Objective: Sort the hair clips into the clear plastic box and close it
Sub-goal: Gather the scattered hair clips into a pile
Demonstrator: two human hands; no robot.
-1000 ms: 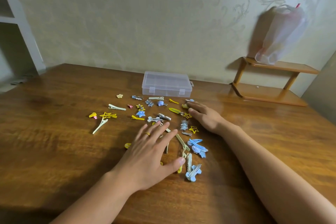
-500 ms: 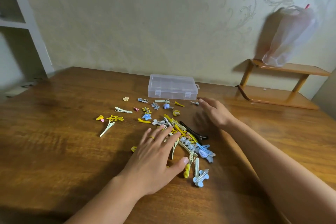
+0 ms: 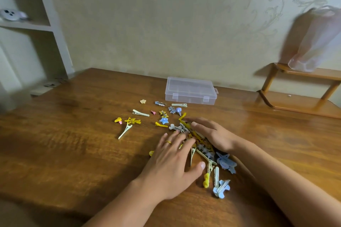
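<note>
On the brown wooden table (image 3: 73,153) lies a heap of little hair clips (image 3: 203,145) in yellow, blue, cream and silver. The heap sits between two bare hands. The left hand (image 3: 171,164) lies flat on the table at the 9 o'clock side of the heap. Its fingers are straight and spread wide, and their tips touch the clips. It holds nothing. A gold ring (image 3: 168,142) is on one finger. The right hand (image 3: 212,132) is at the 3 o'clock side of the heap. Its fingers are straight and close together, a little bent over the clips, and they press against the heap. It holds nothing too.

More clips lie apart from the heap, toward 10 and 11 o'clock. There is a yellow star-shaped clip (image 3: 132,121), a long cream clip (image 3: 125,131), a small blue star clip (image 3: 163,120) and a tiny cream flower clip (image 3: 143,101). At 6 o'clock from the heap lies a light blue bow-shaped clip (image 3: 221,188) beside a yellow bobbly clip (image 3: 206,180).

The clear plastic box (image 3: 191,90) stands at 12 o'clock from the heap, well apart from it, near the wall. Its lid is down.

At 2 o'clock stands a small wooden shelf (image 3: 302,86). A thin pale plastic bag (image 3: 317,40) hangs above it.
</note>
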